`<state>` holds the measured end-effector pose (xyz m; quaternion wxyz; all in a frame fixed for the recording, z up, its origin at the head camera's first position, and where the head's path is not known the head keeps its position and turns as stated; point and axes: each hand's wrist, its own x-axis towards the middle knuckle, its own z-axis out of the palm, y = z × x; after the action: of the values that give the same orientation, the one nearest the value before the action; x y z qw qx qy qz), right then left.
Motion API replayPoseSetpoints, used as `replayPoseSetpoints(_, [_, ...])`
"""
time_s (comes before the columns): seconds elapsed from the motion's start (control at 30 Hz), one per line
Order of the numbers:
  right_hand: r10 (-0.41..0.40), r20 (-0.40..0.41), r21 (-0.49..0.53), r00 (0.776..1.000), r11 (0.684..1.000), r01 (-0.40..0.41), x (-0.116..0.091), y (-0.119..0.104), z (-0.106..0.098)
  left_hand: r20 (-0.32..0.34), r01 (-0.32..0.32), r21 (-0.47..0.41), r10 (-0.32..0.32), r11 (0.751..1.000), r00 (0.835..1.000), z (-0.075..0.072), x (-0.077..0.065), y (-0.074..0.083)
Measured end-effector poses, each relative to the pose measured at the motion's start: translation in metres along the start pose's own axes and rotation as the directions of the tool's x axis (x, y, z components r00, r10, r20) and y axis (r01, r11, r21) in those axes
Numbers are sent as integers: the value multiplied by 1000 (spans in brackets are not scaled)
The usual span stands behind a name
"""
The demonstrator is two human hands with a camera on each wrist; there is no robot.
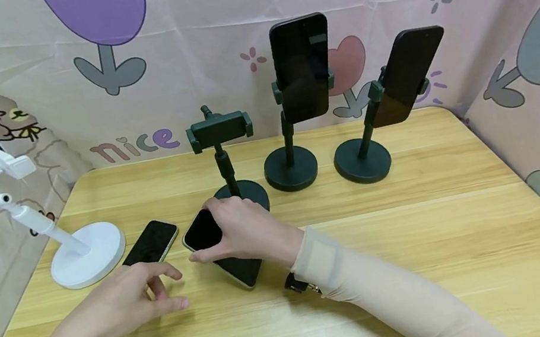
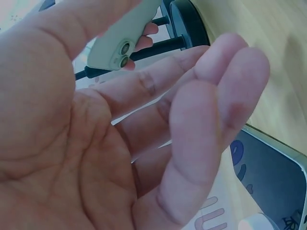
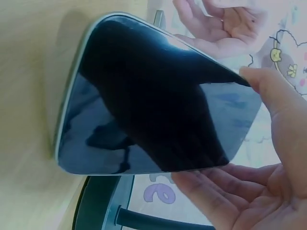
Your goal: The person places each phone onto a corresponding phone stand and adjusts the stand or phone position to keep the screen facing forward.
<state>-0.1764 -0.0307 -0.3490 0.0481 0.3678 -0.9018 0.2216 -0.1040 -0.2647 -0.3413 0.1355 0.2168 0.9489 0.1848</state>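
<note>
My right hand (image 1: 249,232) grips a smartphone (image 1: 244,269) by its long edges, thumb on one side and fingers on the other. Its dark screen (image 3: 144,105) faces up in the head view; the left wrist view shows its pale green back (image 2: 106,52) with two camera lenses, tilted off the table. Behind this phone stands a dark green phone stand (image 1: 220,129) with no phone in its clamp. My left hand (image 1: 120,300) hovers with loosely bent fingers, holding nothing. Beyond it, a second smartphone (image 1: 151,242) lies screen up on the table, its near end partly hidden by that hand.
At the left is a white phone stand (image 1: 87,255) with a bare clamp. Two more dark green stands, a middle one (image 1: 291,167) and a right one (image 1: 363,161), each hold a phone upright. A printed cloth (image 1: 206,53) hangs behind the wooden table (image 1: 450,239).
</note>
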Motion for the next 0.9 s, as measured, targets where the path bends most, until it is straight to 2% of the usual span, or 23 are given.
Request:
replayPoseSetpoints(0.23, [5, -76, 143, 997, 990, 5, -2, 5, -9, 12, -38, 36, 37, 999, 999, -2, 1, 1])
replayPoseSetpoints(0.5, [39, -176, 246, 984, 969, 5, -5, 5, -18, 29, -50, 20, 49, 999, 998, -5, 3, 3])
replayPoseSetpoints(0.63, [36, -209, 280, 977, 960, 24, -7, 5, -22, 30, -51, 21, 50, 998, 998, -7, 5, 6])
replayPoseSetpoints(0.9, [-4, -262, 260, 965, 963, 74, -14, 1, -33, 1, -54, 55, 54, 997, 999, -12, 8, 9])
